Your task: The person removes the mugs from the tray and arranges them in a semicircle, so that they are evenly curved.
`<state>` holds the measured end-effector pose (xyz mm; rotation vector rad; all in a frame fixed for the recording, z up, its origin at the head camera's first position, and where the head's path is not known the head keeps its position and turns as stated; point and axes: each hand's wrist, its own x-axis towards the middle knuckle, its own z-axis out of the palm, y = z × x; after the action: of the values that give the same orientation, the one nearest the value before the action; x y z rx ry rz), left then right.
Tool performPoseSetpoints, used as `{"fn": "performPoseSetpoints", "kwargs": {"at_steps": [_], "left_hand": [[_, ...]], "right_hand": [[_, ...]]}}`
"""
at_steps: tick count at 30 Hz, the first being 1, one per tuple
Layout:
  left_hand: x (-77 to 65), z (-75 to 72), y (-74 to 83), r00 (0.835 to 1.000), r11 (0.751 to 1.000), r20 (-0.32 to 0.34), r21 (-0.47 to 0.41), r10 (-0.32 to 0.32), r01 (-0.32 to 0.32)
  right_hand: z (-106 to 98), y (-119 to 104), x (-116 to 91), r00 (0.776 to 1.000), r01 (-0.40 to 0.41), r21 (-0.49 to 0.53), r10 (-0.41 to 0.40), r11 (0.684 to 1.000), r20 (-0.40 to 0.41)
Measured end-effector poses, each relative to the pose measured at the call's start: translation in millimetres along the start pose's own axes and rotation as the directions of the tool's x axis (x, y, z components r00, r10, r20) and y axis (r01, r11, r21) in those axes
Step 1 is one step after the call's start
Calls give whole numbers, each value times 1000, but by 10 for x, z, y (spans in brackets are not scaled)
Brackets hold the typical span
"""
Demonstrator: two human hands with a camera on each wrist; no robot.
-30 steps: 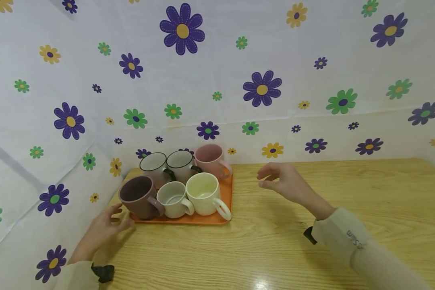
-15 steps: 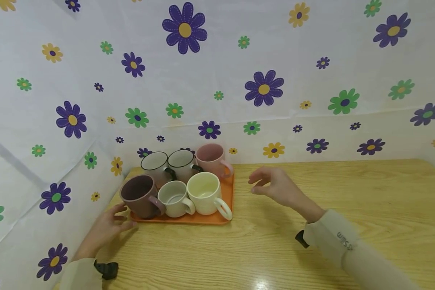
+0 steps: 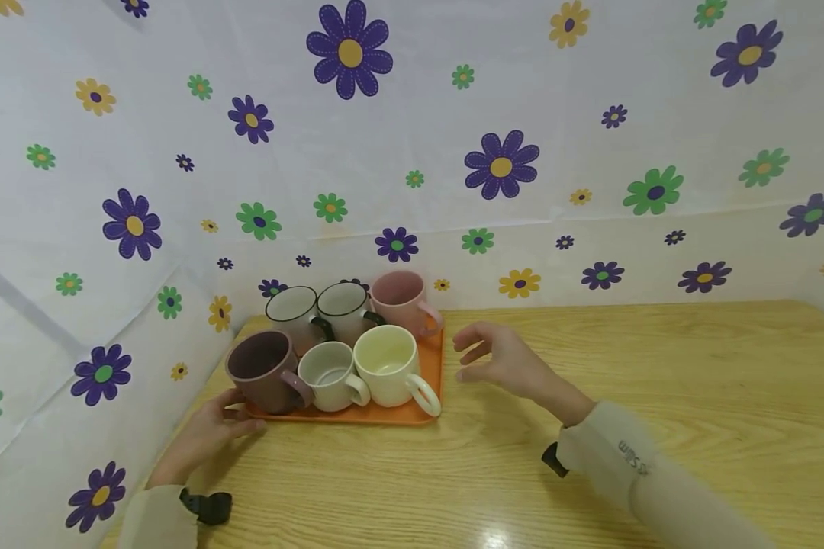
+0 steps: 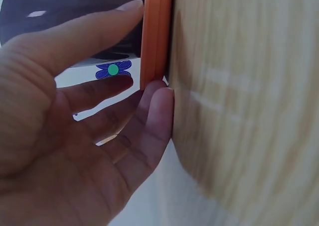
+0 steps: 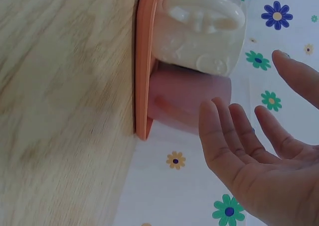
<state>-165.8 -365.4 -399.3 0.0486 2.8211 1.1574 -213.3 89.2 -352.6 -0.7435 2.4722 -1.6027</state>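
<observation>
An orange tray [image 3: 384, 416] on the wooden table carries several mugs. In its front row stand a dark purple-brown mug [image 3: 264, 381], a small grey-white mug [image 3: 326, 385] and a pale yellow mug [image 3: 386, 377]. Behind them are two black-rimmed white mugs and a pink mug [image 3: 394, 305]. My left hand [image 3: 206, 435] is at the tray's front left corner, thumb and fingers spread loosely; in the left wrist view its fingertips reach the tray's edge [image 4: 155, 37]. To the right of the tray, my right hand [image 3: 501, 358] hangs apart from it with fingers loosely bent, holding nothing.
A white cloth [image 3: 398, 152] printed with flowers hangs behind the table and along its left side, close to the left arm. The wooden tabletop [image 3: 693, 381] extends to the right of the tray and in front of it.
My right hand has moved left, closer to the tray's right side. The left hand has shifted slightly right, to the tray's corner. Mugs and tray stay where they were.
</observation>
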Motion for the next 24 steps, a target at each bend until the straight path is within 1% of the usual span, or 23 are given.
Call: {"fn": "performPoseSetpoints", "kwargs": {"at_steps": [6, 10, 16, 20, 24], "left_hand": [[-3, -12, -7, 999, 999, 20, 1, -32, 32], [-1, -1, -6, 999, 999, 19, -4, -45, 45], [21, 7, -13, 999, 999, 11, -6, -45, 45], [19, -2, -5, 998, 998, 22, 6, -66, 66], [17, -10, -9, 997, 998, 32, 9, -70, 70]], "right_hand": [[125, 5, 33, 998, -7, 67, 3, 998, 59], [193, 20, 34, 995, -32, 100, 22, 994, 100], [276, 20, 21, 992, -27, 150, 8, 988, 122], [328, 20, 33, 992, -22, 153, 3, 988, 129], [372, 26, 43, 990, -18, 158, -4, 987, 138]]}}
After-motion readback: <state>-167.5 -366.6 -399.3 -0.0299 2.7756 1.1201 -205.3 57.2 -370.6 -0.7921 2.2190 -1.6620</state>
